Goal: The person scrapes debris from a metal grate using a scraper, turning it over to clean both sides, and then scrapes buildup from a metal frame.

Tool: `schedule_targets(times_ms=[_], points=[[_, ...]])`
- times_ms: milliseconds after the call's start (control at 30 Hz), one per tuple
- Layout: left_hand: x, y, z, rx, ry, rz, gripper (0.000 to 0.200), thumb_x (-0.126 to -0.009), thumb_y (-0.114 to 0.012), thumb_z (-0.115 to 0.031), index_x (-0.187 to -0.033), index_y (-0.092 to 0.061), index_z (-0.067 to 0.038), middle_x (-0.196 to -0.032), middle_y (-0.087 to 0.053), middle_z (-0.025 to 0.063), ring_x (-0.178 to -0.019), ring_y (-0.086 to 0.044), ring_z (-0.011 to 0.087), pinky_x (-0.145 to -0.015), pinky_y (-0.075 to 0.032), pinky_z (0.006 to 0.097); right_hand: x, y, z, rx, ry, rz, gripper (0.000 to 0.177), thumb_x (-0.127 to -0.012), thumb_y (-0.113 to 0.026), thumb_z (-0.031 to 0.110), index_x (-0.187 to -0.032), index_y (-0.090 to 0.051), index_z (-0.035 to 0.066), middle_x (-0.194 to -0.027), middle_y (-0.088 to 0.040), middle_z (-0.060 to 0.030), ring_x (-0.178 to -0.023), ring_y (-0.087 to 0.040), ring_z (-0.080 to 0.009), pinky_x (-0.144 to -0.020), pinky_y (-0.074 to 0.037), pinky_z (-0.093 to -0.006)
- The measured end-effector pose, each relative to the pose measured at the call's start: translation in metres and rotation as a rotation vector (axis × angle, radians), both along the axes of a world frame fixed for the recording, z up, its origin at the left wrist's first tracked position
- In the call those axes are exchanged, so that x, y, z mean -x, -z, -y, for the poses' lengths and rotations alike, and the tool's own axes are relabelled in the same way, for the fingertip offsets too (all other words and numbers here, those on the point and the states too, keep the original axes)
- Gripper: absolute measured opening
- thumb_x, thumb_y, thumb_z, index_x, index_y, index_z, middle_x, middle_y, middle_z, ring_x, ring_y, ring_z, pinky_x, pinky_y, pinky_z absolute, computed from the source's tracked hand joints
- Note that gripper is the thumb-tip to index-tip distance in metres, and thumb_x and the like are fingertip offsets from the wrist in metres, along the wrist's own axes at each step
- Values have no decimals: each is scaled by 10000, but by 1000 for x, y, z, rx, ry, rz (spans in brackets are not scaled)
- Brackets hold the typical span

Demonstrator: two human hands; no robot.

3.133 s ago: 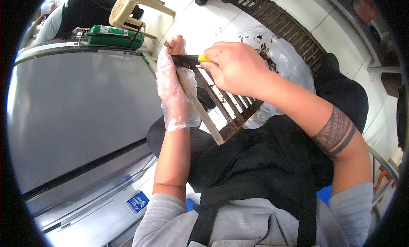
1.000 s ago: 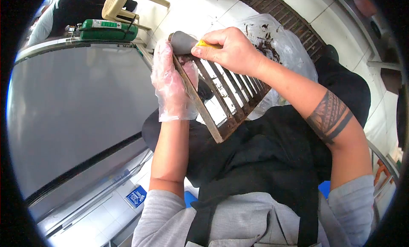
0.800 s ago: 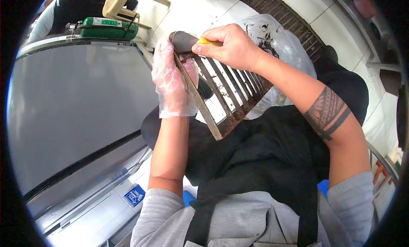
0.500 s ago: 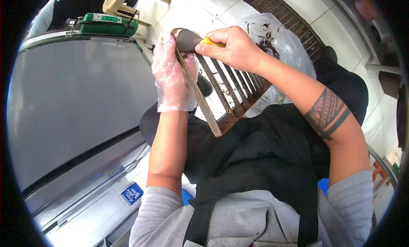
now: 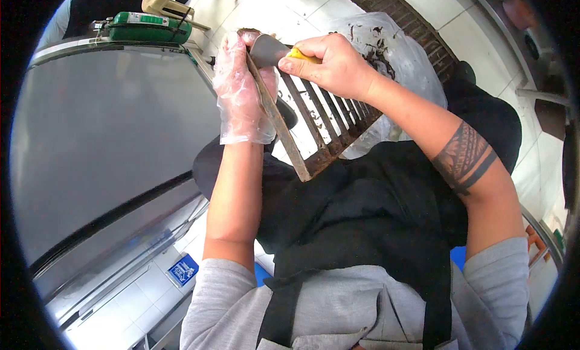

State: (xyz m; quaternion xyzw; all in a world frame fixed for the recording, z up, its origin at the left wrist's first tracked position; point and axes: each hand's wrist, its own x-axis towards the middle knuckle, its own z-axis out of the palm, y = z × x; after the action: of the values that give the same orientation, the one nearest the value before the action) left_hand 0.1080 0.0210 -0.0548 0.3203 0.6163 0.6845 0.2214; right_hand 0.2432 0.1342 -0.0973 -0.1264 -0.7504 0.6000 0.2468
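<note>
A dirty brown metal grate (image 5: 279,122) with parallel bars is held tilted above my lap. My left hand (image 5: 241,87), in a clear plastic glove, grips the grate along its left edge bar, near the far corner. In my right hand (image 5: 338,66), which is bare, is a scraper (image 5: 269,51) with a wide grey blade and a yellow handle. The blade lies against the far end of the grate, close to my left fingers. Below the grate, a clear plastic bag (image 5: 417,66) on the floor has dark scraps on it.
A large grey-topped surface (image 5: 115,150) fills the left side, with a green cylinder (image 5: 142,28) at its far edge. A beige plastic chair (image 5: 166,1) stands beyond. Another slatted grate (image 5: 423,33) lies on the white tiled floor. A blue packet (image 5: 183,270) is at lower left.
The grate and both hands appear slightly higher and a little to the left in view, as does the background. The scraper blade stays at the grate's far end.
</note>
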Motion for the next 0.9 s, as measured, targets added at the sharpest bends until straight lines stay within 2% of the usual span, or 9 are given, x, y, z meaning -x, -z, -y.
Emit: schedule_targets(times_ms=[100,233,333,433,500,567,667,733,900], points=[[-6,-5,-2,-202,83,345,174,-1084,-502,-182,-1031,-598,-47,-988,-600,66,-1006,-620,226,-1003,-515,399,-5,1,3,55,-37,36,367,-946,-781,404,-928,-788,37,-653,-655,-106,-584,-547,-135,-597,-481,-342],[7,0,-3,-249,190,368,163,-1085,-494,-182,-1007,-581,-69,-935,-550,45,-934,-582,215,-1002,-500,401,-19,-7,12,-18,-30,60,350,-934,-782,397,-891,-776,49,-687,-664,-145,-590,-582,-221,-615,-496,-371],[3,-4,-4,-250,144,380,144,-1088,-522,-168,-986,-566,-76,-875,-533,38,-865,-555,212,-960,-491,396,-24,-8,13,-158,-48,46,367,-928,-763,416,-879,-766,52,-782,-703,-181,-680,-653,-378,-652,-526,-423],[11,-3,-3,-120,34,428,146,-1075,-521,-148,-959,-565,-71,-863,-528,39,-859,-549,217,-899,-495,372,-30,-9,19,-167,-58,7,370,-928,-763,419,-868,-763,54,-785,-701,-177,-708,-680,-380,-655,-527,-438],[16,4,-7,-247,103,384,153,-1061,-521,-125,-928,-566,-63,-856,-525,43,-862,-550,217,-824,-483,336,-34,-8,23,-150,-71,26,373,-921,-770,423,-857,-759,55,-772,-696,-171,-719,-690,-378,-651,-527,-440],[15,4,-9,-273,109,392,173,-1057,-521,-116,-903,-570,-56,-849,-522,52,-855,-541,224,-802,-472,333,-43,-7,28,-151,-117,-9,314,-955,-776,320,-880,-737,18,-674,-605,-133,-588,-595,-259,-587,-479,-372],[20,6,-7,-268,86,445,165,-1048,-528,-105,-900,-570,-45,-846,-521,67,-835,-521,237,-859,-473,372,-49,-10,31,-149,-128,-2,334,-933,-780,356,-838,-736,39,-700,-634,-146,-624,-622,-323,-601,-489,-405],[27,9,-8,-300,202,384,176,-1043,-616,-186,-908,-586,-78,-836,-513,21,-862,-506,234,-1040,-450,441,-52,-11,35,-139,-146,22,360,-916,-780,399,-808,-741,58,-727,-673,-156,-668,-660,-371,-624,-510,-436],[25,8,-8,-334,179,465,175,-1042,-599,-159,-894,-571,-70,-825,-493,27,-870,-493,238,-1046,-440,445,-59,-13,43,-107,-178,42,396,-920,-779,376,-743,-676,38,-682,-627,-158,-622,-622,-374,-600,-482,-448]])
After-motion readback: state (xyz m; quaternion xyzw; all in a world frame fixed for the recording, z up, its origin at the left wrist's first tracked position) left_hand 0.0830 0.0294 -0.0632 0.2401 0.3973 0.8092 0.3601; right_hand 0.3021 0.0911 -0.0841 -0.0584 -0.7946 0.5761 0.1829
